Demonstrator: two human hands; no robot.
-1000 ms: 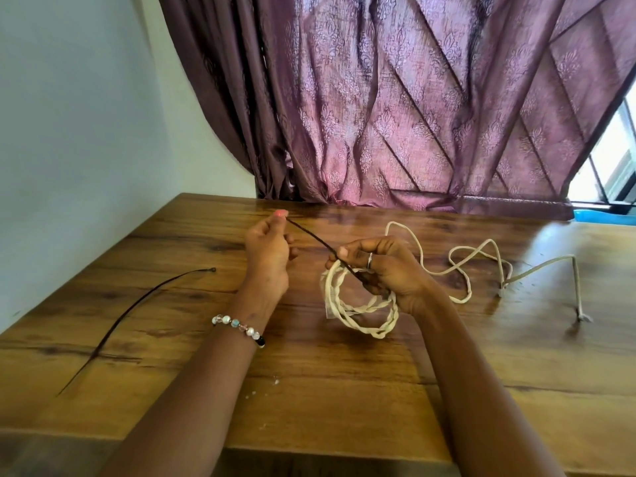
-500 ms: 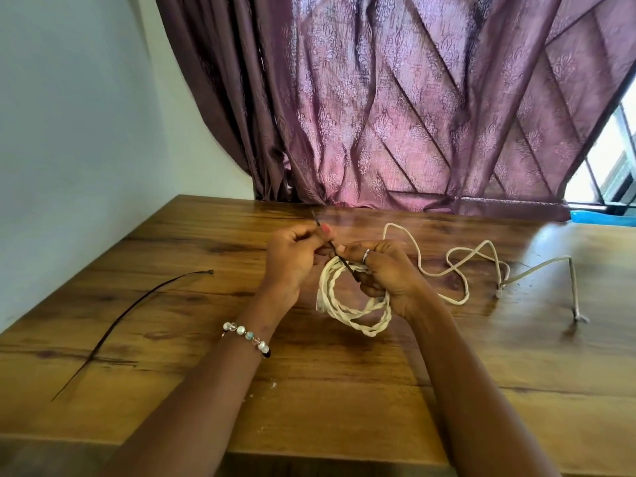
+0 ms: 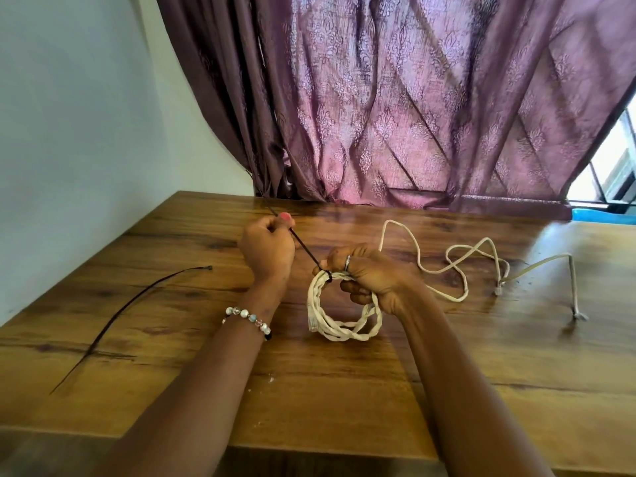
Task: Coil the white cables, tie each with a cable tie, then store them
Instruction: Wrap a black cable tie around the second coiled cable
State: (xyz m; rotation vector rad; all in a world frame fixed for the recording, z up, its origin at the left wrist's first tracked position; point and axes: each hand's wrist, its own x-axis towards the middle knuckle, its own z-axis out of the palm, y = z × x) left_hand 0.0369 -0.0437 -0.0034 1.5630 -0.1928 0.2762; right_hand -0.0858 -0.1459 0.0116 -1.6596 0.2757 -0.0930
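Observation:
A coiled white cable (image 3: 340, 330) stands on edge on the wooden table (image 3: 344, 390), its upper part held by my right hand (image 3: 373, 275). A black cable tie (image 3: 306, 251) is looped tight around the coil's top left. Its free tail runs up and left into my left hand (image 3: 266, 247), which grips it in a fist. A second white cable (image 3: 457, 266) lies loose and uncoiled to the right, with one plug end (image 3: 580, 315) near the right side. A spare black cable tie (image 3: 127, 311) lies on the table at the left.
A purple patterned curtain (image 3: 413, 98) hangs behind the table's far edge. A white wall (image 3: 69, 132) borders the table on the left. A window (image 3: 616, 170) and a blue object (image 3: 602, 216) show at the far right. The table's near edge runs below my forearms.
My left hand went in to the coil half a second ago, then drew back up and left along the tie's tail. The tie's loop now sits tight on the coil.

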